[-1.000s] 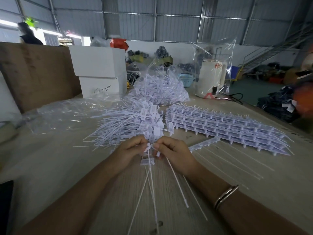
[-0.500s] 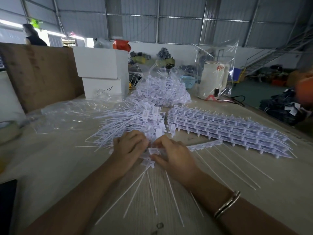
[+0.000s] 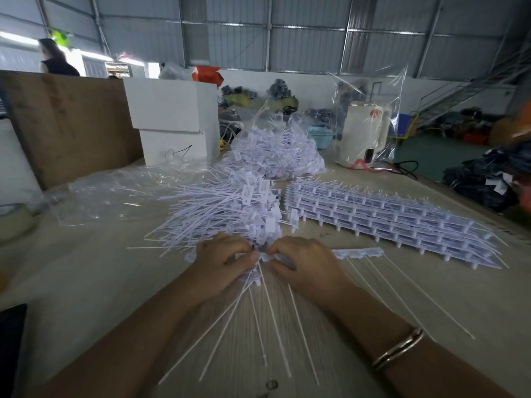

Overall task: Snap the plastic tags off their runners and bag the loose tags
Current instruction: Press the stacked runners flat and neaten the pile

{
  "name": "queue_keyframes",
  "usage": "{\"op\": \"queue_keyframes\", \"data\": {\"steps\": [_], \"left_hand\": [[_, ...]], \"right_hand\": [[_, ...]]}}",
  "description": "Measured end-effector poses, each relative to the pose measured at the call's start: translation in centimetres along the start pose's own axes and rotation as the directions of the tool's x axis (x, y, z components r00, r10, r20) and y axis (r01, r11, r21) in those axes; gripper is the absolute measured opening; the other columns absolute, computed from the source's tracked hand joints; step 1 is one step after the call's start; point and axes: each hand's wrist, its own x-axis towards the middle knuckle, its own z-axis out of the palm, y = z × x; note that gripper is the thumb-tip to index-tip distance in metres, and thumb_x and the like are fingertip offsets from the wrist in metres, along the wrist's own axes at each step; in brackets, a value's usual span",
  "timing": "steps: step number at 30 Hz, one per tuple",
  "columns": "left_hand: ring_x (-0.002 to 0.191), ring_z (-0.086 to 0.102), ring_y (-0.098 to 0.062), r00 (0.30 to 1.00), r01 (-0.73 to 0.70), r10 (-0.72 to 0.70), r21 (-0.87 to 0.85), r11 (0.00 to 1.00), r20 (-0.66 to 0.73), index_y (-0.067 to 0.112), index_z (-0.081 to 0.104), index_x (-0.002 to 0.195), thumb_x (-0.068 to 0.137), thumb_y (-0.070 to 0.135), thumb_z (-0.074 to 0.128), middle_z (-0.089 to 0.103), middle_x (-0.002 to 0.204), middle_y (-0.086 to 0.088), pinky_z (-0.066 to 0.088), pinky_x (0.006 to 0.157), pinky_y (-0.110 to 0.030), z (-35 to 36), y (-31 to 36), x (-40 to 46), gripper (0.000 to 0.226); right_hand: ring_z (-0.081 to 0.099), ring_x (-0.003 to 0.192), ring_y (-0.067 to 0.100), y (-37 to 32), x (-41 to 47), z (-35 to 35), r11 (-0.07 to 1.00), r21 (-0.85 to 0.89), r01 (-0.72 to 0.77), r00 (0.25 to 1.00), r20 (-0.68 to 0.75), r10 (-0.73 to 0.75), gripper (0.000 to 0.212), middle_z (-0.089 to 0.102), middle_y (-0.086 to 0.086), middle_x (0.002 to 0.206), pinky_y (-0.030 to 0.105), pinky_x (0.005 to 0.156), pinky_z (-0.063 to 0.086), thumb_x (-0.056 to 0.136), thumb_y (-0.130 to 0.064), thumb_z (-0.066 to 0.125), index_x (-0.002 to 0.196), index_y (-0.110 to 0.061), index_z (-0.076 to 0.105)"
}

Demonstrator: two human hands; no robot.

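Here, at about nine o'clock of the hands, an empty clear bag [image 3: 115,193] is lying crinkled and glossy on the pale wood-grain counter [image 3: 71,282], and at eleven o'clock the heap of loose tags [image 3: 230,208] is fanning its thin white tails leftward. The left hand [image 3: 222,264] is curling its fingers [image 3: 244,255] round a small bunch of tag heads, while the right hand [image 3: 306,264], knuckles up, is pinching the near end of the runner strip [image 3: 357,252]; the two grips are nearly touching. The strip is running out toward three o'clock, whereas the stiff, needle-thin tails are pointing back toward six o'clock, so the break probably has to go across the strip, the left hand taking the freed tag. At two o'clock, flat stacked runners [image 3: 388,219] of ribbed white plastic are waiting.
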Motion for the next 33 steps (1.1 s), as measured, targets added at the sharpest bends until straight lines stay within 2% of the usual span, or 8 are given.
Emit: {"op": "queue_keyframes", "data": {"steps": [7, 11, 13, 17, 20, 24, 28, 33], "left_hand": [[0.075, 0.05, -0.022, 0.997, -0.064, 0.063, -0.034, 0.997, -0.033, 0.001, 0.061, 0.077, 0.08, 0.049, 0.043, 0.056, 0.071, -0.009, 0.038, 0.072, -0.038, 0.0, 0.7, 0.1, 0.051], [0.08, 0.052, -0.014, 0.995, 0.046, -0.075, -0.377, 0.925, -0.062, 0.01, 0.065, 0.081, 0.077, 0.023, 0.055, 0.057, 0.077, -0.004, 0.038, 0.076, -0.029, -0.4, 0.9, -0.4, 0.017], [0.088, 0.052, -0.019, 0.992, 0.062, -0.094, -0.339, 0.939, -0.078, 0.017, 0.062, 0.077, 0.075, 0.024, 0.055, 0.059, 0.081, -0.001, 0.037, 0.085, -0.035, -0.9, 0.2, -0.5, 0.01], [0.099, 0.043, -0.005, 0.997, 0.071, -0.059, 0.224, 0.972, -0.059, 0.031, 0.061, 0.077, 0.072, 0.057, 0.036, 0.057, 0.088, 0.021, 0.019, 0.085, -0.03, -1.1, -0.1, -0.4, 0.036], [0.102, 0.045, -0.007, 0.987, 0.02, 0.005, 0.152, 0.988, -0.163, 0.025, 0.068, 0.088, 0.077, 0.057, 0.032, 0.057, 0.096, 0.021, 0.022, 0.088, -0.034, -0.8, 0.8, -0.3, 0.05], [0.103, 0.04, -0.006, 1.0, 0.013, -0.013, 0.188, 0.982, -0.002, 0.024, 0.069, 0.092, 0.073, 0.065, 0.03, 0.052, 0.096, 0.025, 0.024, 0.091, -0.035, 0.0, 1.1, -0.2, 0.06], [0.093, 0.044, -0.012, 0.999, 0.048, -0.047, 0.023, 0.999, -0.023, 0.022, 0.063, 0.077, 0.076, 0.051, 0.046, 0.059, 0.084, 0.014, 0.033, 0.092, -0.049, 0.1, 1.2, -0.1, 0.033], [0.089, 0.044, -0.015, 0.998, 0.059, -0.061, 0.052, 0.997, 0.035, 0.03, 0.051, 0.068, 0.077, 0.047, 0.043, 0.056, 0.078, 0.007, 0.034, 0.091, -0.05, 0.1, 1.0, 0.0, 0.021]], "right_hand": [[0.06, 0.068, 0.017, 0.6, 0.2, 0.3, 0.903, 0.4, -0.159, 0.987, 0.063, 0.145, 0.024, 0.066, 0.004, 0.074, 0.038, 0.071, 0.05, 0.095, -0.028, 0.052, 0.079, -0.014, 0.064], [0.062, 0.069, 0.011, 1.5, 0.2, -0.3, 0.737, 0.616, -0.279, 0.915, -0.062, 0.398, 0.018, 0.064, -0.001, 0.078, 0.029, 0.066, 0.051, 0.096, -0.027, 0.047, 0.081, -0.025, 0.057], [0.059, 0.066, 0.003, 2.1, -0.1, -0.7, 0.78, 0.547, -0.304, 0.91, -0.077, 0.408, 0.013, 0.062, -0.006, 0.078, 0.023, 0.064, 0.046, 0.096, -0.031, 0.048, 0.084, -0.031, 0.054], [0.06, 0.081, 0.006, 0.3, -0.5, 0.1, 0.972, 0.175, -0.157, 0.986, -0.028, 0.164, 0.014, 0.065, -0.009, 0.093, 0.029, 0.076, 0.049, 0.091, -0.037, 0.055, 0.102, -0.029, 0.056], [0.063, 0.09, 0.017, -1.6, -0.3, 1.0, 1.0, 0.0, -0.024, 0.997, -0.079, 0.024, 0.027, 0.068, -0.003, 0.099, 0.031, 0.083, 0.042, 0.088, -0.038, 0.057, 0.11, -0.023, 0.053], [0.065, 0.082, 0.022, -2.4, -0.2, 1.2, 0.997, -0.041, 0.061, 0.987, -0.145, -0.066, 0.027, 0.069, -0.001, 0.09, 0.035, 0.08, 0.043, 0.084, -0.031, 0.058, 0.106, -0.017, 0.054], [0.062, 0.096, 0.015, -1.7, -0.1, 1.0, 0.994, 0.096, -0.047, 0.995, -0.085, 0.055, 0.033, 0.067, -0.005, 0.102, 0.035, 0.094, 0.039, 0.085, -0.04, 0.057, 0.112, -0.022, 0.051], [0.054, 0.105, 0.015, -1.2, -0.3, 1.1, 0.977, 0.117, -0.178, 0.983, 0.069, 0.171, 0.028, 0.061, -0.006, 0.112, 0.041, 0.107, 0.026, 0.091, -0.04, 0.046, 0.114, -0.025, 0.053]]}}
